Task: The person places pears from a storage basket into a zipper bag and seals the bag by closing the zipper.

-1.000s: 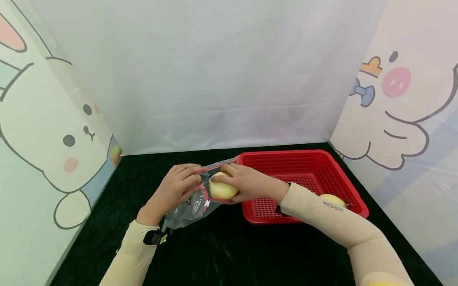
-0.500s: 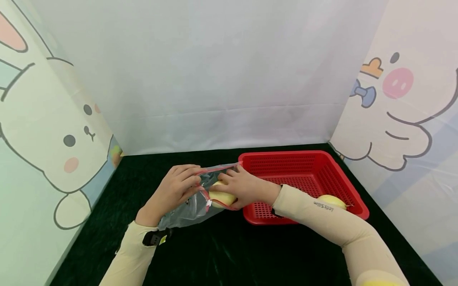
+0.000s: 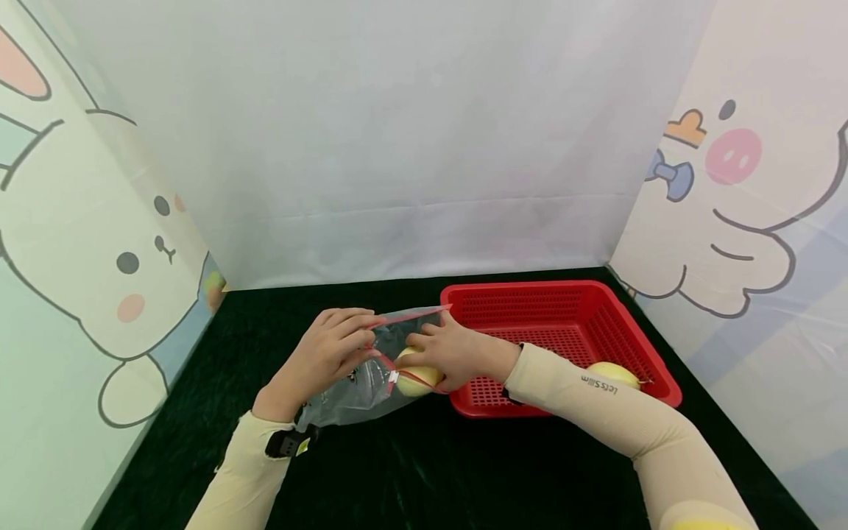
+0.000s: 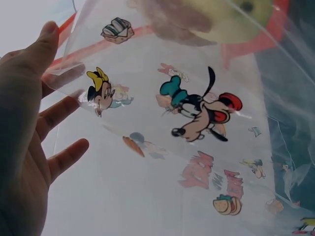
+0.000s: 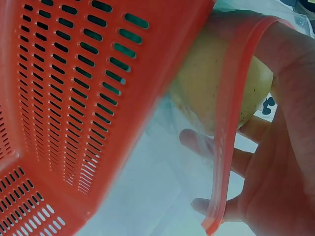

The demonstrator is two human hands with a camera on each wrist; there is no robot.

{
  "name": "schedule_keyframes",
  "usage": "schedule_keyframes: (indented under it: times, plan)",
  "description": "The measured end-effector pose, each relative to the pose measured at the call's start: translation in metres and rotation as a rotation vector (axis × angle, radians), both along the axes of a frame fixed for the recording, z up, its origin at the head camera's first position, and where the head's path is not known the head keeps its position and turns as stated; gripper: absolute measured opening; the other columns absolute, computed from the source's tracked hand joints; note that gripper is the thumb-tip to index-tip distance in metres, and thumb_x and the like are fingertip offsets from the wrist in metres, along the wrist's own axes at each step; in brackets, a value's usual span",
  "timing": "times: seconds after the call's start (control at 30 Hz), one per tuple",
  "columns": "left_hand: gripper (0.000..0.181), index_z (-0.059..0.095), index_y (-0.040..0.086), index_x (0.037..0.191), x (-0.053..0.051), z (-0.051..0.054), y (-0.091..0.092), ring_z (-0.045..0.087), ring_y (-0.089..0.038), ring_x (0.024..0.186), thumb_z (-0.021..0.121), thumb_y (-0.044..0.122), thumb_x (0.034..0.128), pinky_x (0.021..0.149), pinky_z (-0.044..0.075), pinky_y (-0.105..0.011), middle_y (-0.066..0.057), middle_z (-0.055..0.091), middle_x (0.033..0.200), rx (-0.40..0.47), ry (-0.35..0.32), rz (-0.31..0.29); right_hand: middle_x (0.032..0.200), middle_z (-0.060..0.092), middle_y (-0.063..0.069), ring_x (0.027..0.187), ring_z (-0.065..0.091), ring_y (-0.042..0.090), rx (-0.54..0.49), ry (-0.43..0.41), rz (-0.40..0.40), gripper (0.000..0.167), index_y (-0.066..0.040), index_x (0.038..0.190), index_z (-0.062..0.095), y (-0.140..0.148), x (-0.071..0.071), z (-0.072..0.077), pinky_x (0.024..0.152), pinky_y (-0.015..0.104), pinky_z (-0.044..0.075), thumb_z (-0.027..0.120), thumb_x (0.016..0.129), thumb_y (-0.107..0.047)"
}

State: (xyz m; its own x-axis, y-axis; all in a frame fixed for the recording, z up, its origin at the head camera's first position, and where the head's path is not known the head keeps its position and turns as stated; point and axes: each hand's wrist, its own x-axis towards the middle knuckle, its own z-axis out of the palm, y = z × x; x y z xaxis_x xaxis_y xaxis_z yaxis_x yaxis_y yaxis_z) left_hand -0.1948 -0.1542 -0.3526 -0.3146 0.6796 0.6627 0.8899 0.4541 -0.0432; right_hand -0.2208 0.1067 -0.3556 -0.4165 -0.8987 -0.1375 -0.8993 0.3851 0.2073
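Note:
A clear plastic bag [image 3: 361,386] with a red zip edge and cartoon prints has its mouth towards the basket. My left hand [image 3: 324,358] grips the bag's edge; in the left wrist view, that hand [image 4: 29,123] has its thumb on one side of the plastic and fingers behind it. In the bag's mouth lies a pale yellow fruit [image 3: 417,377], held by my right hand [image 3: 460,353] from above. The right wrist view shows the red strip crossing the fruit [image 5: 204,81], with some fingers of the right hand [image 5: 275,152] spread below it.
A red perforated basket [image 3: 530,288] stands right beside the bag, under my right forearm. Another yellow fruit [image 3: 612,372] lies at its right end. Dark green cloth [image 3: 424,471] covers the table, with a pale curtain [image 3: 411,147] behind.
The fruit and my right hand have moved slightly down in the head view, and the right fingers are spread wider. My left hand has stayed nearly still on the bag's edge.

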Motion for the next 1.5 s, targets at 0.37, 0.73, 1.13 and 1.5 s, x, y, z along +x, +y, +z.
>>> schedule_keyframes:
  times: [0.37,0.73,1.13,1.5]
  plan:
    - [0.040,0.063,0.013,0.091,0.001,-0.001,0.000,0.059,-0.029,0.114,0.043,0.045,0.1047,0.092,0.046,-0.050,-0.007,0.067,0.121,0.006,0.017,-0.006,0.136,0.055,0.000,0.113,0.051,0.023,0.032,-0.010,0.024,0.065,-0.034,0.145,0.050,0.002,0.000,0.001,0.098,0.063,0.037,0.073,0.086,-0.048]
    - [0.039,0.064,0.013,0.092,0.001,0.000,0.000,0.059,-0.029,0.113,0.043,0.044,0.1051,0.092,0.047,-0.050,-0.008,0.067,0.121,0.027,0.020,-0.014,0.124,0.061,-0.001,0.099,0.051,0.022,0.006,0.068,0.066,0.059,-0.036,0.141,0.055,0.005,0.000,0.001,0.085,0.053,0.043,0.073,0.086,-0.052]
    - [0.040,0.064,0.013,0.092,0.001,0.001,0.000,0.059,-0.029,0.113,0.042,0.044,0.1056,0.092,0.047,-0.050,-0.008,0.067,0.121,0.023,0.020,-0.009,0.129,0.060,0.000,0.099,0.050,0.022,-0.027,0.067,0.084,0.057,-0.036,0.141,0.055,0.007,-0.001,0.001,0.085,0.053,0.043,0.070,0.089,-0.051]
    - [0.040,0.063,0.013,0.094,0.000,0.001,0.002,0.059,-0.030,0.112,0.041,0.044,0.1057,0.091,0.047,-0.051,-0.009,0.067,0.120,0.025,0.021,-0.002,0.125,0.062,0.000,0.107,0.052,0.023,-0.157,0.020,0.145,0.045,-0.030,0.138,0.057,0.016,-0.003,0.002,0.091,0.048,0.044,0.067,0.094,-0.038]
